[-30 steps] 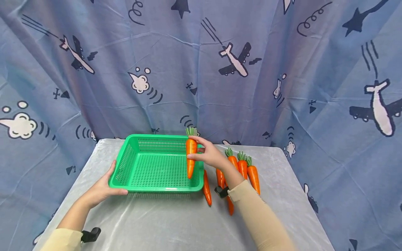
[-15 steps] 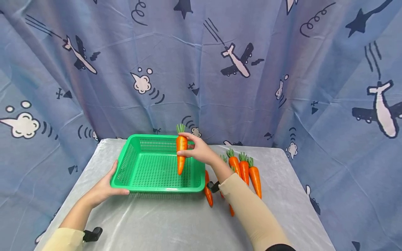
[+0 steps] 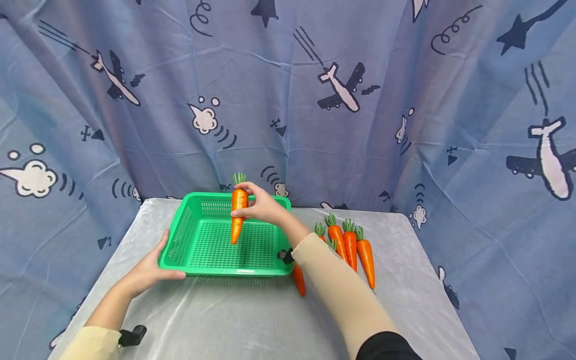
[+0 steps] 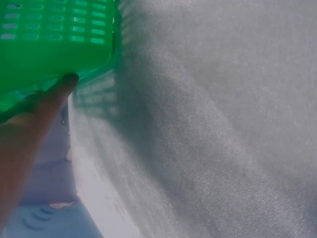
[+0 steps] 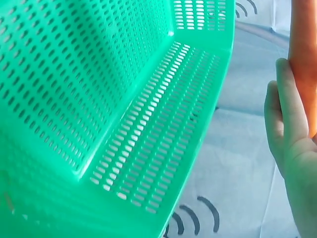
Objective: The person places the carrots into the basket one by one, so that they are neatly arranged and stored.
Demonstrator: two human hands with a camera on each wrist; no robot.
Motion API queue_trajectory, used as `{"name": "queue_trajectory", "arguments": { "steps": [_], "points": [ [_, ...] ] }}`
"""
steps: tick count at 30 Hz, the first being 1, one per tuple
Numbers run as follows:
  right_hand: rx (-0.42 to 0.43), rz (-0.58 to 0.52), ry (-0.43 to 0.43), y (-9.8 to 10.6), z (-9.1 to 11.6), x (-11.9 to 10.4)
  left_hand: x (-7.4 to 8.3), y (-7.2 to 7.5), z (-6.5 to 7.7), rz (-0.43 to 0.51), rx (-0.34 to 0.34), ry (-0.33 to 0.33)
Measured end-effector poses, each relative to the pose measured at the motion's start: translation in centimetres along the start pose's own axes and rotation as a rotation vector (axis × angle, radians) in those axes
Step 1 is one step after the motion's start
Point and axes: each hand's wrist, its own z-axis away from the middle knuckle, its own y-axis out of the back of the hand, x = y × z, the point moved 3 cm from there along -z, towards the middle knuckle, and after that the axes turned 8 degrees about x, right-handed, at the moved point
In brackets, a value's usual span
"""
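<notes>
In the head view, my right hand [image 3: 263, 206] grips an orange carrot [image 3: 239, 199] by its thick upper part, fingers and thumb on opposite sides. The carrot is upright, green stub on top and tip downward, above the middle of a green perforated plastic basket [image 3: 238, 272]. Part of the carrot [image 5: 306, 64] and the fingers show at the right edge of the right wrist view. My left hand [image 3: 146, 267] rests against the basket's front left corner, fingers along the left side and thumb stretched along the front rim. A straight finger [image 4: 62, 89] touches the basket's corner in the left wrist view.
Several carrots [image 3: 366, 262] lie to the right of the basket, some partly covered by my right sleeve [image 3: 342, 295]. Another carrot [image 3: 299, 281] lies close by the basket's right side. A grey cloth [image 3: 234, 320] covers the table. Behind hangs a blue patterned curtain [image 3: 252, 75].
My right hand has carried the carrot leftward from the basket's right side to above its middle. The left hand keeps its place at the basket corner.
</notes>
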Motion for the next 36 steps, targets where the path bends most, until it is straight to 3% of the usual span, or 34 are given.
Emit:
{"name": "queue_trajectory", "arguments": {
  "steps": [6,12,20,36],
  "points": [
    [-0.040,-0.019,-0.037,-2.3,-1.7,0.7,0.0,0.1,0.1,-0.003,0.003,0.014],
    [-0.045,0.038,-0.055,-4.0,-2.8,1.5,-0.1,-0.1,0.1,-0.028,0.001,0.028],
    [-0.031,0.093,-0.097,-6.0,-3.9,2.5,-0.2,-0.1,-0.1,-0.041,-0.002,0.013],
    [-0.095,0.143,-0.161,-9.6,-5.1,5.5,-0.3,0.1,-0.1,-0.085,0.002,0.034]
  ]
}}
